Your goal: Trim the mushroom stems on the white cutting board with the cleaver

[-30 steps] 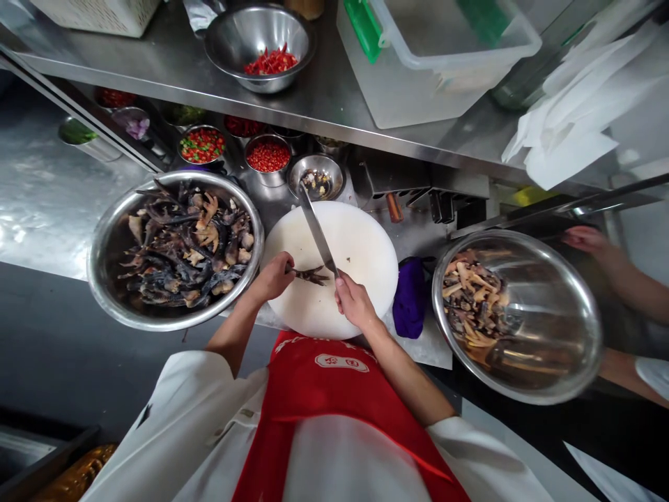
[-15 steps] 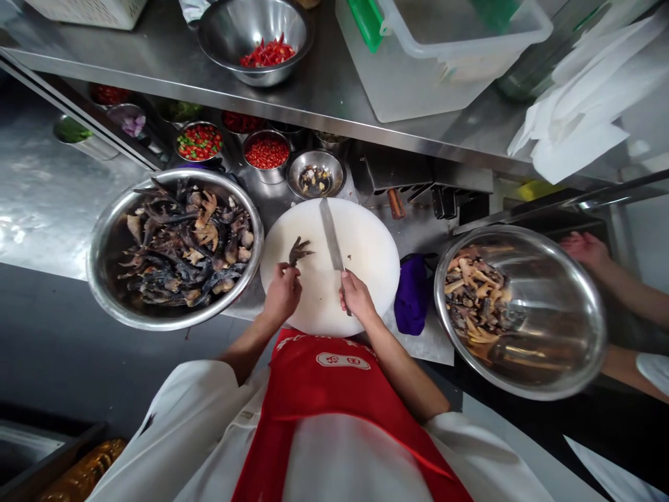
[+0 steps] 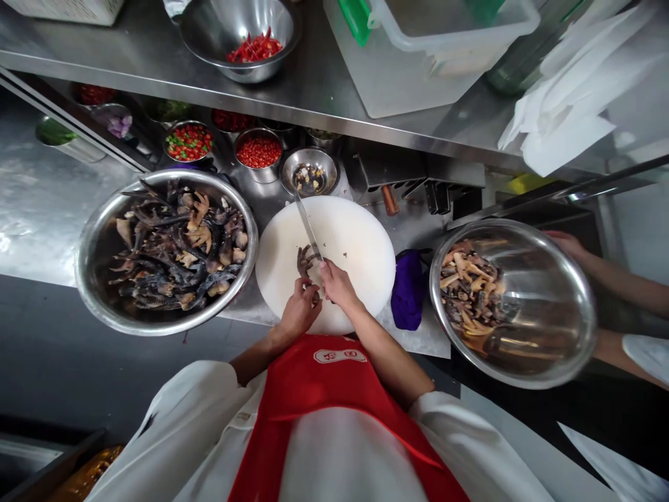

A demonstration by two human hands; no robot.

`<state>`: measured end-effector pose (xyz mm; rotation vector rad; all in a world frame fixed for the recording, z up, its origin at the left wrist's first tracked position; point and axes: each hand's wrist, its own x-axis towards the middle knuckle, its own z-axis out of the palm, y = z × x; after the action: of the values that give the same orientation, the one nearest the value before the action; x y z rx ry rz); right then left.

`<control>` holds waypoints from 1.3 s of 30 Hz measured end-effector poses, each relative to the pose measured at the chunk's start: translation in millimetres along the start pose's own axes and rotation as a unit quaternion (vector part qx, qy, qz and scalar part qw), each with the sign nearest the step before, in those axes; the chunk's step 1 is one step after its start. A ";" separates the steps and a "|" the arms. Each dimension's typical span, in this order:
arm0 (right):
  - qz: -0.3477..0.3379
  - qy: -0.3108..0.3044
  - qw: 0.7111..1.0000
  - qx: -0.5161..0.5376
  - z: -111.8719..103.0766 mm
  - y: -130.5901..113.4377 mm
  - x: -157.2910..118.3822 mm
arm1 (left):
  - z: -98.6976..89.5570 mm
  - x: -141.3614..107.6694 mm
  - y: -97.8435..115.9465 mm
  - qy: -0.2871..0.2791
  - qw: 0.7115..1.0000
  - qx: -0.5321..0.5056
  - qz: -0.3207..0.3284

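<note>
On the round white cutting board (image 3: 360, 244), my left hand (image 3: 300, 305) is closed around the leg end of a dark chicken foot (image 3: 304, 260), whose toes point away from me. My right hand (image 3: 337, 282) grips the handle of a kitchen knife (image 3: 308, 224). The blade lies close along the right side of the foot; whether it touches cannot be told. Tiny dark scraps sit on the board to the right. Left of the board, a large steel bowl (image 3: 245, 300) is heaped with dark chicken feet (image 3: 178, 244).
At right, a co-worker's hands (image 3: 567, 247) are by a steel bowl (image 3: 567, 369) of cut feet. A purple cloth (image 3: 408, 293) lies beside the board. Behind stand a small bowl (image 3: 329, 183), chopped peppers (image 3: 258, 151) and a knife rack (image 3: 387, 171). A steel shelf (image 3: 313, 104) overhangs them.
My left hand has brought the chicken foot right, towards the board's middle. My right hand has moved the knife left, so the blade is now beside the foot.
</note>
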<state>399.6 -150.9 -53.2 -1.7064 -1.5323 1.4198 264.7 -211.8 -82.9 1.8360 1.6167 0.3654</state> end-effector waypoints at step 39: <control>0.046 -0.006 0.986 0.158 -21.7 32.4 -46.9 | -6.1 112.7 -24.3 0.260 0.956 -0.088 -0.103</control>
<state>440.2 -196.6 -54.1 -1.5917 -1.1709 1.6226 264.5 -101.6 -117.3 1.4910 2.0243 0.9257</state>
